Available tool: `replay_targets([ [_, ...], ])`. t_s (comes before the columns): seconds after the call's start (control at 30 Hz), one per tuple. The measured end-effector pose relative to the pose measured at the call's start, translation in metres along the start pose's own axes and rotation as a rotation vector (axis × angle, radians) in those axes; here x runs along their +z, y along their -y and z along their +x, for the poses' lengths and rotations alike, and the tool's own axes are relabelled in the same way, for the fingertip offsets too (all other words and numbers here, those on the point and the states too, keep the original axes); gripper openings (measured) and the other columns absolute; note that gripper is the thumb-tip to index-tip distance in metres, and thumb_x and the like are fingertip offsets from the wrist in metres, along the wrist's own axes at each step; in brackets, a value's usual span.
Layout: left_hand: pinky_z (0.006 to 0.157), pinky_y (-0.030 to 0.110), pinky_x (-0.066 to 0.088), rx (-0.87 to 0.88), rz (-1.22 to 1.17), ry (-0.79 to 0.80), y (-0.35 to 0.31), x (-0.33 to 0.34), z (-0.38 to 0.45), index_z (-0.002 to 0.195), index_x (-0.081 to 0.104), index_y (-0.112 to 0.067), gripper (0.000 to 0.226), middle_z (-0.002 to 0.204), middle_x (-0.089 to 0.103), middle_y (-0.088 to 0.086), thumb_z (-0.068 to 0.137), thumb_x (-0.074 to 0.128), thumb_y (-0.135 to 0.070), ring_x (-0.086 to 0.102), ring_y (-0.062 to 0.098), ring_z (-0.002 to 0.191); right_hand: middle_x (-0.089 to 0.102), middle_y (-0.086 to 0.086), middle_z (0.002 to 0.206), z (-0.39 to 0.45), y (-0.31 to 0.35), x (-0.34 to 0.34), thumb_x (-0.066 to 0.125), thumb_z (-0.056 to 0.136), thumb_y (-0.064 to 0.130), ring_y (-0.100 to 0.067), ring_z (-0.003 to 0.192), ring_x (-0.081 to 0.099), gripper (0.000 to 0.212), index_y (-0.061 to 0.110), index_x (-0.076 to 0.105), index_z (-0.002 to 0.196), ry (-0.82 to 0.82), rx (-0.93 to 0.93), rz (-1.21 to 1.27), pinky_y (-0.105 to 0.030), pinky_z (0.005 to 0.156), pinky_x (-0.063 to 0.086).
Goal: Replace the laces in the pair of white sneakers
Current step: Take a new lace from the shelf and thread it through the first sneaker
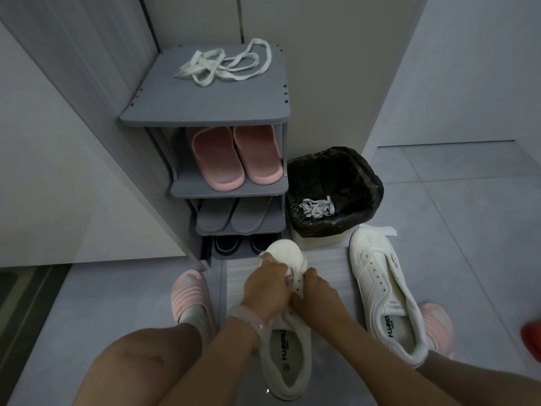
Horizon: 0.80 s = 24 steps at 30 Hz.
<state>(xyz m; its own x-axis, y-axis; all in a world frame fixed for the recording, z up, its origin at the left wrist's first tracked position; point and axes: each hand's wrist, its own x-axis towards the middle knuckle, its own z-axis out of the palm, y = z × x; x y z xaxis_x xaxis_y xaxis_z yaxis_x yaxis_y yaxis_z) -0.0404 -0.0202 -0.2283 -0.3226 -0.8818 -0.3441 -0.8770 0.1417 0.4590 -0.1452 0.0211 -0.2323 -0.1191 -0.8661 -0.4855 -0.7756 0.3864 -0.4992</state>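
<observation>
Gripping near sneaker (pixel 285 341) at eyelets: left hand (pixel 265 288), right hand (pixel 314 294), fingers curled; second sneaker (pixel 386 291) right; laces (pixel 225 64) on far rack (pixel 205 109).

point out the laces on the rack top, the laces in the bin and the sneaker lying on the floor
laces on the rack top (pixel 225 65), head view, middle of the tangle
laces in the bin (pixel 317 207), head view, centre of the bundle
sneaker on the floor (pixel 380 276), head view, its side panel

1 white sneaker (pixel 285 356) held mid-floor; 2nd sneaker (pixel 386 291) unlaced, R side; laces (pixel 225 64) atop rack.
</observation>
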Motion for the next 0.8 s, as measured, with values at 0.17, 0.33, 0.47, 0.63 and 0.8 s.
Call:
replay_targets([
  [0.17, 0.061, 0.014, 0.036, 0.004, -0.329, 0.033, 0.011, -0.037, -0.003, 0.080, 0.068, -0.008, 0.024, 0.088, 0.051, 0.003, 0.093, 0.047, -0.012, 0.049, 0.012, 0.076, 0.051, -0.010, 0.121, 0.002, -0.002, -0.003, 0.051, 0.087, 0.026, -0.024, 0.098, 0.054, 0.045, 0.008, 0.033, 0.125, 0.009, 0.029, 0.055, -0.029, 0.077, 0.041],
  [0.33, 0.047, 0.010, 0.032, -0.087, -0.457, -0.026, 0.006, -0.043, -0.006, 0.076, 0.067, -0.006, 0.028, 0.059, 0.047, -0.004, 0.094, 0.049, -0.019, 0.041, 0.007, 0.055, 0.048, -0.005, 0.128, -0.002, 0.003, -0.008, 0.055, 0.089, 0.022, -0.022, 0.118, 0.046, 0.043, 0.012, 0.046, 0.131, -0.270, -0.418, -0.084, -0.032, 0.098, 0.036],
  [0.47, 0.072, 0.025, 0.039, -0.242, -0.632, -0.160, 0.003, -0.044, -0.007, 0.087, 0.070, -0.017, 0.037, 0.079, 0.057, -0.004, 0.098, 0.038, -0.031, 0.053, 0.014, 0.081, 0.056, -0.010, 0.072, -0.001, 0.007, -0.008, 0.046, 0.095, 0.014, -0.025, 0.070, 0.053, 0.024, 0.005, 0.052, 0.074, -0.224, -0.424, 0.087, -0.033, 0.067, 0.039],
  [0.63, 0.047, 0.021, 0.033, -0.364, -0.842, -0.127, 0.009, -0.035, -0.001, 0.096, 0.066, -0.018, 0.035, 0.062, 0.045, -0.002, 0.099, 0.035, -0.033, 0.042, 0.011, 0.051, 0.063, -0.005, 0.079, 0.003, 0.008, -0.011, 0.044, 0.097, 0.014, -0.006, 0.068, 0.054, 0.020, 0.005, 0.055, 0.083, -0.132, -0.335, 0.319, -0.019, 0.062, 0.042],
  [0.8, 0.041, 0.015, 0.041, -0.460, -0.982, -0.155, 0.024, -0.014, -0.001, 0.072, 0.058, -0.003, 0.024, 0.060, 0.050, 0.008, 0.093, 0.049, -0.005, 0.045, 0.014, 0.048, 0.064, -0.012, 0.080, 0.006, 0.009, -0.009, 0.044, 0.097, 0.014, -0.023, 0.076, 0.058, 0.023, 0.001, 0.059, 0.086, -0.163, -0.368, 0.269, -0.031, 0.069, 0.042],
])
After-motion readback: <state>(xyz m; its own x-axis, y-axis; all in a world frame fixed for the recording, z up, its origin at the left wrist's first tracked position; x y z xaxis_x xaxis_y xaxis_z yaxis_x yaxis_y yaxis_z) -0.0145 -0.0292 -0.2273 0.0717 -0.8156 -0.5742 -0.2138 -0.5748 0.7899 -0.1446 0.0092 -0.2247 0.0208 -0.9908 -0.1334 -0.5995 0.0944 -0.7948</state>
